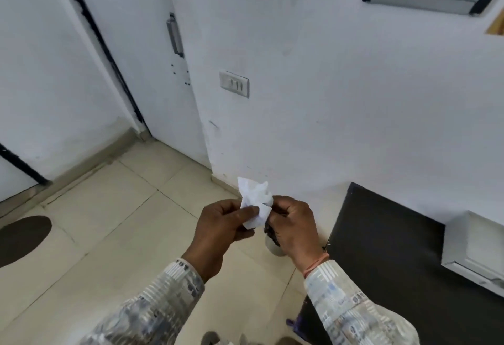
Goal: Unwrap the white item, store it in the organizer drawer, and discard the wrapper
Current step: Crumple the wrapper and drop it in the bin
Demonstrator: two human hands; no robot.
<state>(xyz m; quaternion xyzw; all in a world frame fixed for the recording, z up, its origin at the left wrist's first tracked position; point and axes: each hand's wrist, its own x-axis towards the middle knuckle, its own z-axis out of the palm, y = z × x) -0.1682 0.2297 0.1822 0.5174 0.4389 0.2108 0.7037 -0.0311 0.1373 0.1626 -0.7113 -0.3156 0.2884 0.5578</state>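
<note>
A crumpled white wrapper (255,199) sits between both hands at the centre of the view, over the tiled floor. My left hand (221,232) pinches its lower left part between thumb and fingers. My right hand (293,228) grips its right side, fingers curled. A small dark thing (270,232) shows under the right hand's fingers; I cannot tell what it is. A white box-like unit (474,252), possibly the organizer, stands on the black table at the right edge. Whether the white item is still inside the wrapper is hidden.
A black table (381,235) stands against the white wall at right. A white door (152,44) with a metal handle is at back left. A switch plate (234,84) is on the wall. A dark round shape (21,238) lies on the floor at left.
</note>
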